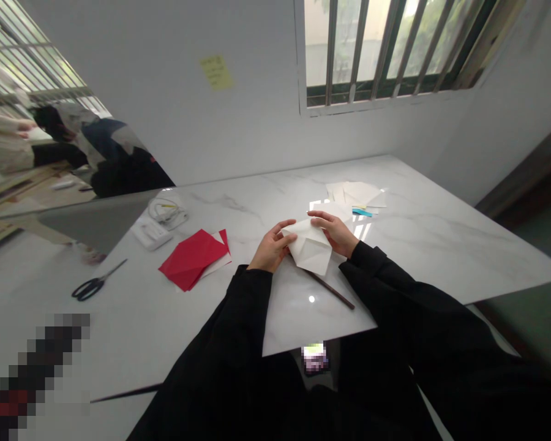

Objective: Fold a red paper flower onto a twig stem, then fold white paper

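A folded white paper [310,248] is held just above the white marble table [441,239], between both hands. My left hand [272,246] pinches its left edge, thumb on top and fingers curled under. My right hand [333,231] grips the paper's upper right part with the fingers closed over it. Both arms wear black sleeves. A thin dark stick or pencil [330,289] lies on the table right below the paper.
Folded red paper [193,258] lies to the left, black scissors [95,284] further left. A white box with a coiled cable [161,220] sits behind them. Loose white sheets and a blue-green strip [359,197] lie beyond my hands. Other people stand at the far left.
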`<action>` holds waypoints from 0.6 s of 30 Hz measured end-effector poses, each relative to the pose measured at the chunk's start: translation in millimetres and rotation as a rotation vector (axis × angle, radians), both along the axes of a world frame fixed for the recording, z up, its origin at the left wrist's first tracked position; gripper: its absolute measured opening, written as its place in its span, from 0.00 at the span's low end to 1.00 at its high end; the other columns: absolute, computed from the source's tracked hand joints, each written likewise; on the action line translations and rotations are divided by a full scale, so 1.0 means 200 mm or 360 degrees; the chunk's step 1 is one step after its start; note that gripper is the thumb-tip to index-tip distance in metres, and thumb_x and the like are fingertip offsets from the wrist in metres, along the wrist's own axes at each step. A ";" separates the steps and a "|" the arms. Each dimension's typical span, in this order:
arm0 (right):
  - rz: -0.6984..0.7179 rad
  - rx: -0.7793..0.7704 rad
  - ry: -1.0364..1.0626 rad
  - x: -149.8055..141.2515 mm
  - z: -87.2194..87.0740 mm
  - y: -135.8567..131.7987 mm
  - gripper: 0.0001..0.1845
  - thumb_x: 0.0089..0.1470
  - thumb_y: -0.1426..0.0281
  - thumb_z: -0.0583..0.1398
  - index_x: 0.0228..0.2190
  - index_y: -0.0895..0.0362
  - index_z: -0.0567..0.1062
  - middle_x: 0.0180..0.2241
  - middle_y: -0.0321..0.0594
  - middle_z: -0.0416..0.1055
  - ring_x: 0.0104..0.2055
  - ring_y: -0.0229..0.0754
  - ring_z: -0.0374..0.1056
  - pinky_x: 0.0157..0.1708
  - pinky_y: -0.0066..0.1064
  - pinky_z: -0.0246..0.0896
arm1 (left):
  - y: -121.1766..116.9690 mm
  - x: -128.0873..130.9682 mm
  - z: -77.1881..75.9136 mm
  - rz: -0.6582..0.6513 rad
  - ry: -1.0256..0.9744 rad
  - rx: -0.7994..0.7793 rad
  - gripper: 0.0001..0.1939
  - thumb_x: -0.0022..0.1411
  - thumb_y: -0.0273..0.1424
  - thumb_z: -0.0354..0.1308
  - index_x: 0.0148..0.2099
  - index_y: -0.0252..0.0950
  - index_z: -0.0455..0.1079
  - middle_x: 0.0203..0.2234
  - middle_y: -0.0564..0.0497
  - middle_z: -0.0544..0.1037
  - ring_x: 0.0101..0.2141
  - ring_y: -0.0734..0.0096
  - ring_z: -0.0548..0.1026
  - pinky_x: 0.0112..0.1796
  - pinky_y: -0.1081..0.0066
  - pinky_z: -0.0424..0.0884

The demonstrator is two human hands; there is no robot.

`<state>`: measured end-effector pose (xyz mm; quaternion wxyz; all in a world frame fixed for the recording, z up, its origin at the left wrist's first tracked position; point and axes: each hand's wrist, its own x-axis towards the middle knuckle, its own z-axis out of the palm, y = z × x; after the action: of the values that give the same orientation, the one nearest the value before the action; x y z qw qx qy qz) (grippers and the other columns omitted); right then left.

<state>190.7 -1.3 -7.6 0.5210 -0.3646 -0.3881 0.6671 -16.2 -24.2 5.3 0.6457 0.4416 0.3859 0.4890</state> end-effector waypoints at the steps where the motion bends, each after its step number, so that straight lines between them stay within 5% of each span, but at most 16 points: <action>1: -0.0017 -0.0018 0.0010 0.00 0.00 0.00 0.27 0.41 0.59 0.77 0.45 0.51 0.82 0.36 0.37 0.78 0.36 0.43 0.72 0.36 0.35 0.69 | 0.00 0.00 0.00 0.0012 0.0003 -0.0004 0.34 0.45 0.34 0.81 0.55 0.38 0.79 0.40 0.48 0.83 0.39 0.65 0.80 0.40 0.69 0.74; 8: 0.0070 -0.0066 0.0017 0.00 0.01 0.00 0.29 0.43 0.53 0.78 0.45 0.50 0.82 0.37 0.36 0.79 0.34 0.40 0.72 0.30 0.30 0.66 | 0.00 -0.01 0.01 0.0127 0.0046 -0.0014 0.35 0.43 0.34 0.81 0.56 0.38 0.78 0.37 0.50 0.83 0.37 0.65 0.79 0.37 0.69 0.74; 18: 0.0224 0.0083 -0.0075 -0.02 -0.03 -0.02 0.29 0.38 0.64 0.81 0.44 0.54 0.83 0.38 0.38 0.83 0.38 0.43 0.76 0.40 0.33 0.71 | 0.02 0.01 -0.02 0.0147 0.0057 0.0069 0.35 0.44 0.37 0.81 0.55 0.36 0.76 0.37 0.50 0.83 0.36 0.65 0.79 0.39 0.68 0.75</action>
<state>185.8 -5.3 -13.7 0.4729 -0.3385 -0.4421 0.6829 -14.7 -20.7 1.9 0.6058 0.4459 0.4066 0.5185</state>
